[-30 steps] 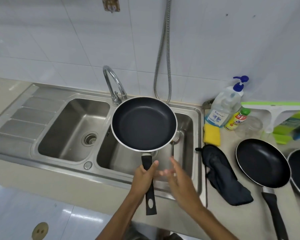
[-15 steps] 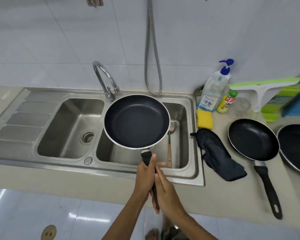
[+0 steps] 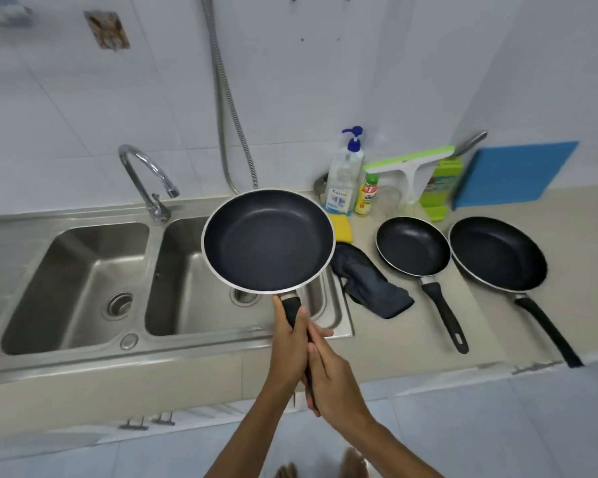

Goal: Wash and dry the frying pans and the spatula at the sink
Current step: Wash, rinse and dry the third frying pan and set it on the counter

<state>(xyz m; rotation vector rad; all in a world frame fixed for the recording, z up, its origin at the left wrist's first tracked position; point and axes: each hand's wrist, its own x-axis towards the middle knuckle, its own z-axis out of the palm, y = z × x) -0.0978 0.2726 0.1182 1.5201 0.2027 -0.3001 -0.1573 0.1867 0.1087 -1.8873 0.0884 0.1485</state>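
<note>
Held pan: A black frying pan (image 3: 268,241) is held level above the right basin of a steel double sink (image 3: 173,270), with its inside facing up and no suds visible.
Left hand: The left hand (image 3: 289,343) grips the pan's handle close to the pan, fingers clamped round it.
Right hand: The right hand (image 3: 335,377) grips the same handle lower down, fingers wrapped round it.
Other pans: A small pan (image 3: 413,246) and a large pan (image 3: 497,253) lie side by side on the surface (image 3: 411,339) right of the sink.
Cleaning things: A dark cloth (image 3: 366,281) lies between the sink and the small pan. A yellow sponge (image 3: 342,227) sits behind it.
Tap: The tap (image 3: 145,177) shows no running water.
Spatula: Not visible.
Progress: Probably mid-task. Whether any pan is washed cannot be told, and the cloth lies unused.
</note>
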